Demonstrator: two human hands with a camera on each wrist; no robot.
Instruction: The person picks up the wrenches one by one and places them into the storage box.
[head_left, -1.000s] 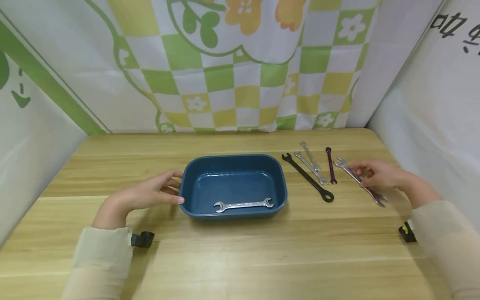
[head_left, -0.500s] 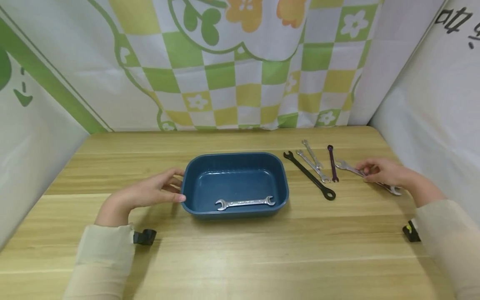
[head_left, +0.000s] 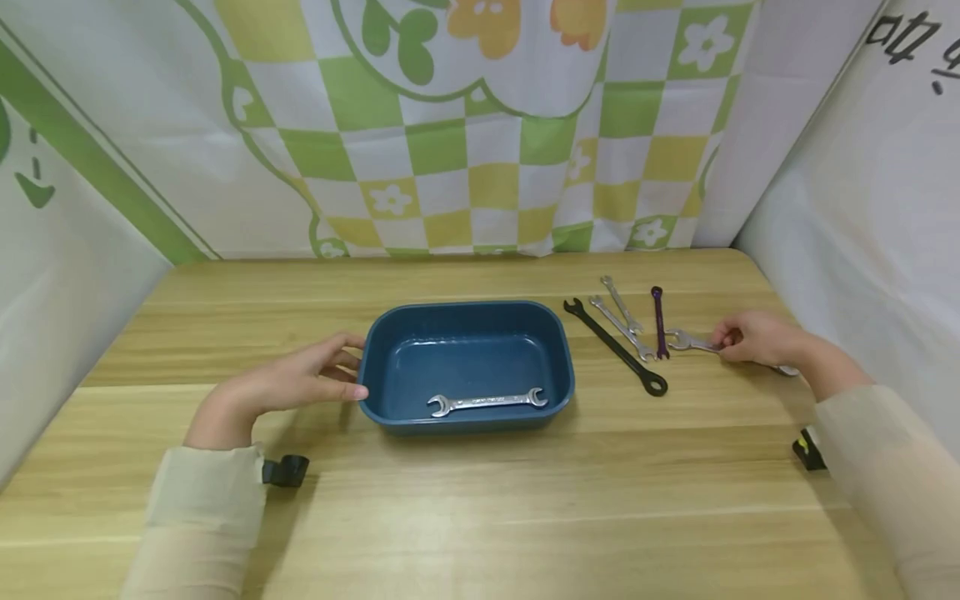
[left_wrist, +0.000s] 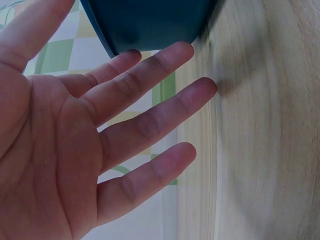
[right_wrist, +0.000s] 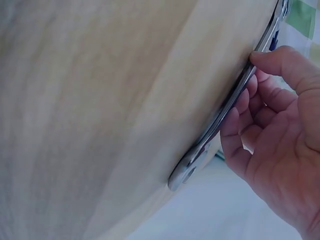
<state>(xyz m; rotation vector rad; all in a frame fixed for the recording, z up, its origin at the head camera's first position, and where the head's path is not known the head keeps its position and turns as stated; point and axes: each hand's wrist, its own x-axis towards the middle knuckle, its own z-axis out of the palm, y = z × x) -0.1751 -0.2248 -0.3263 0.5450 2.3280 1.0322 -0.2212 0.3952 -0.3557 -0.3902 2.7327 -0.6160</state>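
My left hand (head_left: pixel 281 387) is at the left end of a dark blue rectangular bin (head_left: pixel 467 308), with the thumb at its rim. In the left wrist view, the fingers (left_wrist: pixel 150 125) are spread and mostly straight beside the bin. A silver double open-end wrench (head_left: pixel 487 402) lies inside, along the front wall. On the right, my right hand (head_left: pixel 772 343) pinches another silver wrench (head_left: pixel 692 342) by its shaft; fingers cover its middle. The right wrist view shows the thumb and fingertips on this wrench (right_wrist: pixel 215 122), which lies low along the tabletop.
Between the bin and my right hand lie a long black wrench (head_left: pixel 615 346), two small silver wrenches (head_left: pixel 621 325) (head_left: pixel 622 304) and a purple wrench (head_left: pixel 659 323). A checked curtain (head_left: pixel 487 167) hangs behind the wooden table (head_left: pixel 480 508), with white sheets at both sides.
The wrench in my right hand has turned from a steep slant to nearly crosswise, its near end swinging right and away. My left hand stays at the bin.
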